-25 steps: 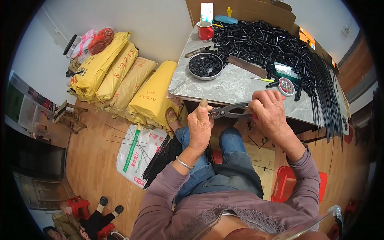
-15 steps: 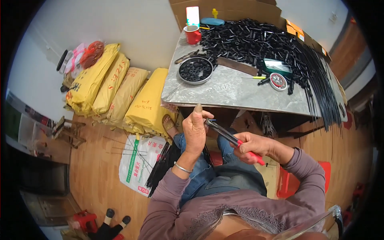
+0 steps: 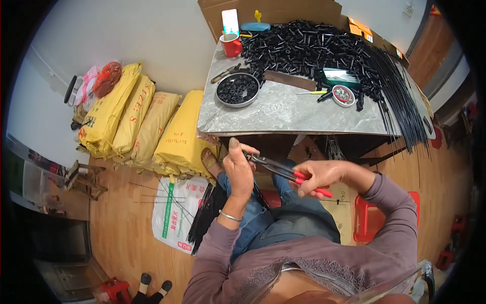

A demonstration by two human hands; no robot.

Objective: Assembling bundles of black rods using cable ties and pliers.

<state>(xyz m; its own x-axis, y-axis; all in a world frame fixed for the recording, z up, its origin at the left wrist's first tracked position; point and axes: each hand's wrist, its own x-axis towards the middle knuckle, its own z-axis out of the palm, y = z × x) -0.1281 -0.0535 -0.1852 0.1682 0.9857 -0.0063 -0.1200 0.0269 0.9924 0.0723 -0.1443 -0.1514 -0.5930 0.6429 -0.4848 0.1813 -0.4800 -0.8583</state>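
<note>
My right hand (image 3: pixel 320 177) is wrapped round the red grips of a pair of long black pliers (image 3: pixel 277 167). The handles stand spread apart, and the jaws point left toward my other hand. My left hand (image 3: pixel 239 175) is raised over my lap, thumb up, its fingers closed in a pinch right at the jaws. Something small and dark shows between those fingers, but it is too small to name. Both hands are just in front of the grey marbled table (image 3: pixel 283 116), below its edge. Behind my left hand, some thin black strands hang by my knee.
On the table lie a heap of black tube pieces (image 3: pixel 304 48), a metal bowl (image 3: pixel 238 106) of black rings, a red mug (image 3: pixel 232 47) and long black rods (image 3: pixel 405 106) overhanging the right edge. Yellow sacks (image 3: pixel 185 134) stand left; a red stool (image 3: pixel 360 220) sits right. Another person's feet (image 3: pixel 146 278) show lower left.
The pliers' handles have spread apart from nearly together. A small bright sliver at the jaws no longer shows. The view has shifted a little, so the table appears further left.
</note>
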